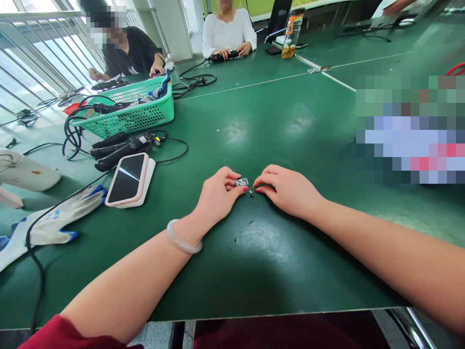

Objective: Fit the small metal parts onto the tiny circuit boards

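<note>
- the small patterned piece [241, 182] looks blocky and roughly rectangular, dark with busy whitish markings, kinda like a tiny circuit board; anything finer is too small to be made out
- it's pinched narrowly between thumb and fingers of the left hand [218, 191], in from the middle of the table's near edge
- a thin shiny sliver [252, 189], metallic-looking, is held in a tight fingertip pinch by the right hand [286, 186], just beside that piece
- whether the two bits are touching can't really be told
- the table [218, 281] is smooth, glossy green, with glare patches
- a pale, polished-looking round bangle [184, 237] is worn on the left wrist
- toward the left edge: a white fabric glove [60, 220] with blue fingertips, plus a glossy dark-screened phone [127, 179], rounded corners, pinkish rim
- farther back along that side, slim black handheld tools [127, 148] are laid beside a mint-green basket [127, 119] with perforated walls
</note>
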`<state>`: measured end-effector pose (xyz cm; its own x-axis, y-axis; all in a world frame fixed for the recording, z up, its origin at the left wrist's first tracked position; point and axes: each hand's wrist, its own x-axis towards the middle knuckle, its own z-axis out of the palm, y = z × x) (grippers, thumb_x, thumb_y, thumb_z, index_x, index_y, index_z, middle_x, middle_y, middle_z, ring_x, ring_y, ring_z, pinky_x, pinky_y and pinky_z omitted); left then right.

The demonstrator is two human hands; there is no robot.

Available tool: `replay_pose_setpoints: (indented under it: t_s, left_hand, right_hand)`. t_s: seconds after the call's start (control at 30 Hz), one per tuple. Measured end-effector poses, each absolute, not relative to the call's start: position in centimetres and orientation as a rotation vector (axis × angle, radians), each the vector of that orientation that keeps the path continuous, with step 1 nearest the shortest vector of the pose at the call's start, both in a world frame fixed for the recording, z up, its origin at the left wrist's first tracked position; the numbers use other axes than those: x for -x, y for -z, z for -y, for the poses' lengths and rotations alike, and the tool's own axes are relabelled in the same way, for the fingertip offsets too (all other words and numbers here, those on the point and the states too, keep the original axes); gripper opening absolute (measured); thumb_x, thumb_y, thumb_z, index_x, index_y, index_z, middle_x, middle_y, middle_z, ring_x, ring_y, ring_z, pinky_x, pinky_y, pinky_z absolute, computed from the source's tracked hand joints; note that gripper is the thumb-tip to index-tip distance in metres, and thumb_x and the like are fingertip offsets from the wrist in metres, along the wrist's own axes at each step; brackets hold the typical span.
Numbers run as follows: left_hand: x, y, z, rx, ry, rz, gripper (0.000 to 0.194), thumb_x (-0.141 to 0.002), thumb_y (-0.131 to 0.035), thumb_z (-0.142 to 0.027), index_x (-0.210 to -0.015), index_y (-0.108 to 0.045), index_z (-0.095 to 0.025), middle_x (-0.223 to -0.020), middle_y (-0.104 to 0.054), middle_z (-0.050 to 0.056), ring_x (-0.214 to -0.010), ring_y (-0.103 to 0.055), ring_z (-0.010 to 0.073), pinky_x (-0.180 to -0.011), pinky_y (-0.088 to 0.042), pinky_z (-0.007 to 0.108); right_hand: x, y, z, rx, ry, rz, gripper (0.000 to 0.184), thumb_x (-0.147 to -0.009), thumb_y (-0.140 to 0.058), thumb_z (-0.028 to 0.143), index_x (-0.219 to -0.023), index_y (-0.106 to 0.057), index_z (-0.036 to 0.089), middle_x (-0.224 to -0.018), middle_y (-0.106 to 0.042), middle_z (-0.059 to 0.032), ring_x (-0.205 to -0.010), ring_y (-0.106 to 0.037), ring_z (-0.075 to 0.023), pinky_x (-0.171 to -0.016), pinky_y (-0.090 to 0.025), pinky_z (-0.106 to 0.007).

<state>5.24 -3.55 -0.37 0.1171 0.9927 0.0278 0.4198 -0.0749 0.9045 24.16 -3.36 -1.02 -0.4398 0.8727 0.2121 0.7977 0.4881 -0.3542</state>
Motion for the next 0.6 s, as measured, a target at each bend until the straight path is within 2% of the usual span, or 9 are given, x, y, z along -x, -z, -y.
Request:
replay_pose_setpoints:
  t_s: [0.13, 0.6]
  left_hand:
    - [-5.26, 0.24, 3.63, -1.616, -0.894, -1.427, 0.023, -0.068, -0.073, -0.022, -0.084, -0.057, -0.018, -0.075, -0.067, 0.0, -0.066, -0.061, 0.0119, -0.067, -0.05, 0.029]
    - [-5.42, 0.21, 3.89, -1.638, -0.849, -1.41, 0.022, -0.068, -0.073, -0.019, -0.082, -0.056, -0.018, -0.076, -0.068, 0.0, -0.066, -0.061, 0.0114, -0.068, -0.049, 0.028]
  right_hand:
    - [-24.07, 0.91, 3.26, 1.444, -0.301, 2.388, 0.018, -0.09, -0.051, 0.024, -0.081, -0.067, 0.02, -0.09, -0.063, -0.003, -0.075, -0.059, -0.0156, -0.066, -0.043, -0.029]
    - [-24.48, 0.63, 3.57, 1.46, -0.383, 2.343, 0.015, -0.087, -0.049, 0.017, -0.075, -0.058, 0.019, -0.087, -0.061, -0.0029, -0.074, -0.056, -0.0154, -0.066, -0.042, -0.029]
